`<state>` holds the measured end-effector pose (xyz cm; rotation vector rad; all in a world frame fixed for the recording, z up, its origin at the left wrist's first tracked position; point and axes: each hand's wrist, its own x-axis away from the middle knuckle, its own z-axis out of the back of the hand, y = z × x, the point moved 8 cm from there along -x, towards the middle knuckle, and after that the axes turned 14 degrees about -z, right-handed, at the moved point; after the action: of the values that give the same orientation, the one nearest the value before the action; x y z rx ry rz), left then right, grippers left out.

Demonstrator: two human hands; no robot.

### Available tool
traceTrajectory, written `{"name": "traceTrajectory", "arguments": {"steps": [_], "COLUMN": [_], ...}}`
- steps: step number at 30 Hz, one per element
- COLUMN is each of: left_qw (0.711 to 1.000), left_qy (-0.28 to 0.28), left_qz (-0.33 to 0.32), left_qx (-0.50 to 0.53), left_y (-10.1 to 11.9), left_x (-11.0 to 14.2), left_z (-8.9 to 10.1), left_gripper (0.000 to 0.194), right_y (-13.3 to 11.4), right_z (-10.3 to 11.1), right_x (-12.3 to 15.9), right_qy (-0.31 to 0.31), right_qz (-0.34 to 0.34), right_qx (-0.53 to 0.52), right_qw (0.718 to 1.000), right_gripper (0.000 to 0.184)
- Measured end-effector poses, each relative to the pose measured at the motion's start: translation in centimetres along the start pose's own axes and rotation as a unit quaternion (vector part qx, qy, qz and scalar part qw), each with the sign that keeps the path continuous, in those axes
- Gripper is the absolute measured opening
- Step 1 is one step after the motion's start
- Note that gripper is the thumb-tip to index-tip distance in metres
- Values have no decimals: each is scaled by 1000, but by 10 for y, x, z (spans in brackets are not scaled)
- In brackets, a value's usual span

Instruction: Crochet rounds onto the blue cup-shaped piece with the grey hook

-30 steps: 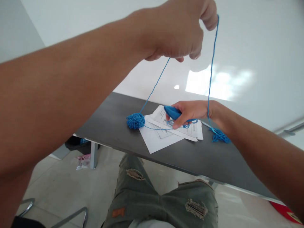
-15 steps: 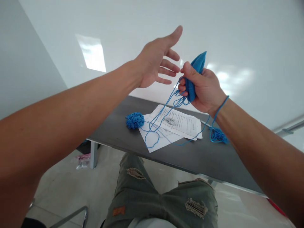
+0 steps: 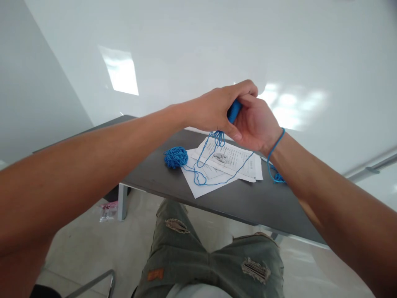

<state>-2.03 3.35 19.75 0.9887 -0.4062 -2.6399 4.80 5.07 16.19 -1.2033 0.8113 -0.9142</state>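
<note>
My left hand (image 3: pixel 218 108) is closed around a blue knitted piece (image 3: pixel 234 111), mostly hidden between both hands. My right hand (image 3: pixel 256 123) presses against it from the other side, thumb near my left fingertips; its other fingers are largely hidden. Loose loops of blue yarn (image 3: pixel 219 136) hang below my left hand. A strand circles my right wrist. On the dark table (image 3: pixel 155 174) sits a ball of blue yarn (image 3: pixel 175 157), and a second yarn bundle (image 3: pixel 278 177) is partly covered by my right forearm.
Printed papers (image 3: pixel 232 161) lie under the trailing yarn on the table. A white glossy wall (image 3: pixel 192 49) rises behind it. Below at left are a plastic packet (image 3: pixel 108 211) on the floor and a metal chair frame (image 3: pixel 99 282). My knees are at the table's near edge.
My left hand, spread and apart before, has come right and down and closed on the knitted piece. My right hand has shifted left and lower; the yarn loops moved left with it.
</note>
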Motion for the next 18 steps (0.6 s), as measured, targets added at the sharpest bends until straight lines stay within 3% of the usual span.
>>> {"name": "traceTrajectory", "arguments": {"steps": [3, 7, 10, 13, 15, 18], "left_qw": [1000, 994, 988, 979, 967, 934], "left_qy": [25, 111, 152, 186, 222, 264], "left_qz": [5, 9, 34, 81, 101, 133], "left_qx": [3, 13, 3, -27, -78, -199], "left_y": [2, 4, -2, -13, -16, -16], "left_x": [7, 17, 26, 39, 51, 76], "left_z": [8, 23, 32, 52, 78, 134], "left_gripper": [70, 49, 44, 47, 51, 63], "right_y": [-2, -6, -8, -1, 16, 75], "right_z": [-2, -8, -4, 12, 22, 36], "right_x": [12, 22, 26, 29, 32, 44], "right_qy": [-41, -88, -56, 21, 30, -102], "right_qz": [9, -22, -27, -23, -45, -192], "right_qx": [-52, -73, -43, 68, 208, 397], "right_qw": [998, 993, 997, 997, 977, 892], "right_gripper": [48, 54, 51, 47, 53, 76]}}
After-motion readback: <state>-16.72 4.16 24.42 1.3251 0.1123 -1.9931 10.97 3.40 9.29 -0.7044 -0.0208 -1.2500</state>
